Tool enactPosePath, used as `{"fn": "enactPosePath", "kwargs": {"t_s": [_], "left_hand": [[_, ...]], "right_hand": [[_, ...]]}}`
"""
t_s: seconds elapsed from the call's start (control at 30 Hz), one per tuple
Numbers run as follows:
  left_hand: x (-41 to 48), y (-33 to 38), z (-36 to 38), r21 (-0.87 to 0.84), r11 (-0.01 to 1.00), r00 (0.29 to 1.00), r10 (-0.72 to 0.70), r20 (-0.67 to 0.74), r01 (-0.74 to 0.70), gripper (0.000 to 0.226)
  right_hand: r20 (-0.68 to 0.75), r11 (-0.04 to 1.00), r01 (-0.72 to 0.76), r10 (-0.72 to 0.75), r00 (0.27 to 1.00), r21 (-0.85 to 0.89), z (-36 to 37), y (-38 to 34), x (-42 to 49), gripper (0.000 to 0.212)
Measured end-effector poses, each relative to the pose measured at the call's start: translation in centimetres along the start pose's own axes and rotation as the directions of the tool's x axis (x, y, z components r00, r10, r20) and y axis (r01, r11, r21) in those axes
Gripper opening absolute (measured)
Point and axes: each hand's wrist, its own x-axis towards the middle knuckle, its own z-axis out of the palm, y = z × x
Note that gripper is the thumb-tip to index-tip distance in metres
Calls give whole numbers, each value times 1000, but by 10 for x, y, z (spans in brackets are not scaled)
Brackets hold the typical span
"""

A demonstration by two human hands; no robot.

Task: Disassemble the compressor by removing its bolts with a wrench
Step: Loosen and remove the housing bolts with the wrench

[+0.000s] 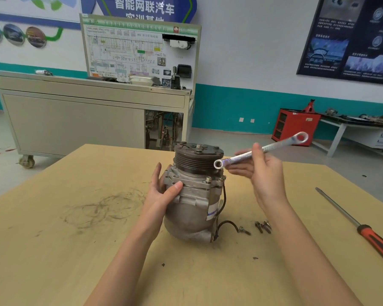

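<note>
A grey metal compressor (194,202) stands upright on the wooden table (75,228), its black pulley on top. My left hand (161,193) grips its left side, thumb across the front of the housing. My right hand (260,171) holds a silver double-ring wrench (261,150) in the air to the right of the pulley; one ring end hangs just beside the pulley's right edge, the other points up and right. Bolts (208,179) still stand in the compressor's flange. Several loose bolts (262,226) lie on the table to its right.
A long screwdriver (363,228) with a red and black handle lies along the table's right side. Dark scuff marks (104,208) cover the tabletop left of the compressor. A wheeled training bench (93,120) stands behind the table, a red cabinet (295,127) farther right.
</note>
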Motion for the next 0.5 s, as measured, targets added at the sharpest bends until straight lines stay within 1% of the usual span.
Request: {"fn": "enactPosePath", "kwargs": {"t_s": [0.03, 0.07, 0.1, 0.13, 0.17, 0.2, 0.23, 0.3, 0.4, 0.43, 0.5], "left_hand": [[0, 0, 0, -3, 1000, 1000, 0, 0, 0, 112], [0, 0, 0, -8, 1000, 1000, 2, 0, -2, 112], [0, 0, 0, -12, 1000, 1000, 6, 1, -6, 112], [0, 0, 0, -16, 1000, 1000, 10, 2, -10, 112], [0, 0, 0, -19, 1000, 1000, 13, 4, -13, 112], [0, -1, 0, -25, 1000, 1000, 16, 5, -16, 112], [0, -1, 0, -29, 999, 1000, 20, 6, -19, 112], [0, -2, 0, -28, 999, 1000, 19, 7, -18, 112], [0, -2, 0, -26, 999, 1000, 25, 1, -25, 111], [0, -2, 0, -21, 999, 1000, 25, -2, -25, 106], [1, -3, 1, -6, 999, 999, 40, -2, -40, 90]], "right_hand": [[-17, 980, 109, -114, 993, -169, 2, -6, -3, 37], [26, 917, 233, -238, 971, -323, 7, -13, -7, 34], [121, 804, 378, -365, 923, -460, 13, -20, -10, 31], [246, 634, 523, -476, 844, -570, 18, -24, -14, 31], [377, 434, 634, -543, 751, -640, 23, -27, -17, 36], [486, 257, 698, -560, 671, -668, 29, -30, -21, 41], [565, 133, 730, -545, 619, -670, 35, -34, -24, 44], [654, 6, 760, -506, 563, -650, 43, -38, -29, 43], [715, -160, 747, -471, 517, -645, 52, -35, -37, 37], [728, -207, 736, -460, 508, -644, 55, -33, -39, 31], [733, -295, 693, -459, 501, -658, 59, -29, -46, 19]]}}
